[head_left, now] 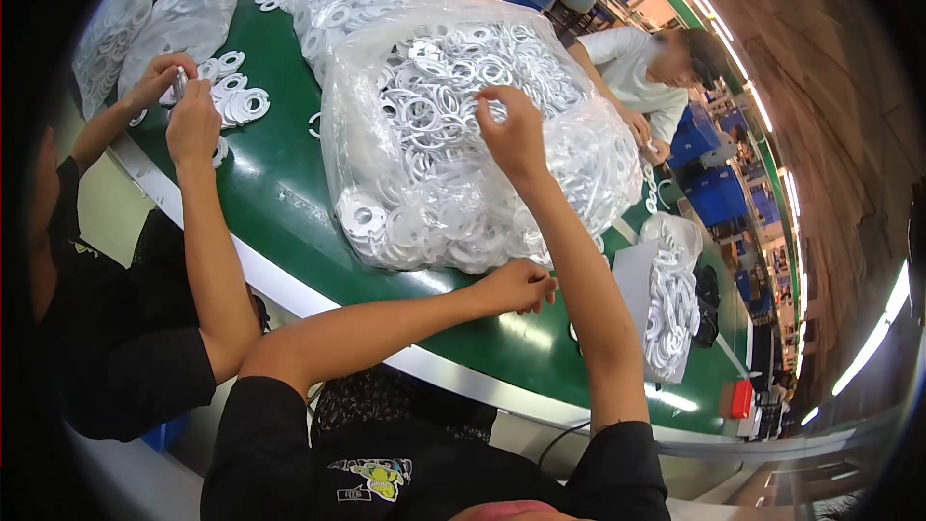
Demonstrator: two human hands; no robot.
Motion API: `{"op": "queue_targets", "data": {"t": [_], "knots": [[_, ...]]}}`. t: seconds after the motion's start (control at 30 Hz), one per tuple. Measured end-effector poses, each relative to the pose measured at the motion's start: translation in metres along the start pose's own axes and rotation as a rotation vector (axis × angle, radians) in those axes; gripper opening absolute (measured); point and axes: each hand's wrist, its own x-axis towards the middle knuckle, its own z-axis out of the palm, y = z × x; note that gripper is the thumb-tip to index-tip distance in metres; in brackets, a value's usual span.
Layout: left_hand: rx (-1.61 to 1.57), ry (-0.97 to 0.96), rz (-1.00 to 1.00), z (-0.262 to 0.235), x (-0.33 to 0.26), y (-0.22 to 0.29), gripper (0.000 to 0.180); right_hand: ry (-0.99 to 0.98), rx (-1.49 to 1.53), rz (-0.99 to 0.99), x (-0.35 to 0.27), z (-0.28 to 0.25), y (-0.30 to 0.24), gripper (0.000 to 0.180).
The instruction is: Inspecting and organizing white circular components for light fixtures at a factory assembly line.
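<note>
A large clear plastic bag [352, 125] lies wide open on the green table, full of white plastic rings [424, 116]. Above the right part of its opening is my right hand [516, 140], thumb and forefinger curled together in a pinch. Whatever it may hold is too small to make out against the white rings. My left hand [519, 287] is low over the table at the bag's near edge, its fingers curled inward. The inside of that hand is hidden.
The green table [280, 222] has a pale edge. At left, a co-worker's hands [193, 106] work by loose white rings [241, 104]; another person [637, 77] sits at far right. A tray of white parts [667, 314] and a red box [741, 399] stand at right.
</note>
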Motion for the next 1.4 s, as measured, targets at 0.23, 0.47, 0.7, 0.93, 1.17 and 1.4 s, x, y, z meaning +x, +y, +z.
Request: {"op": "queue_targets", "data": {"t": [0.23,0.47,0.7,0.93,1.17,1.4], "knots": [[0.196,0.064,0.158,0.003,0.005,-0.031,0.026,-0.169,-0.223,-0.186,0.037,0.062,0.009,0.018],[0.265,-0.022,0.251,-0.002,0.007,-0.018,0.022,-0.348,-0.331,-0.035,0.031,0.064,0.016,0.013],[-0.465,-0.15,-0.259,-0.006,-0.01,0.014,0.046,-0.058,0.187,0.342,-0.062,-0.075,-0.065,0.017],[-0.8,-0.415,-0.353,-0.008,-0.008,0.029,0.068,-0.167,0.658,0.501,-0.181,-0.162,-0.057,0.018],[-0.618,-0.389,-0.354,0.001,-0.016,0.034,0.061,-0.137,0.5,0.528,-0.196,-0.162,-0.048,0.018],[-0.257,-0.138,-0.312,0.003,-0.019,0.028,0.048,-0.021,-0.546,0.475,-0.221,-0.169,0.032,0.025]]}}
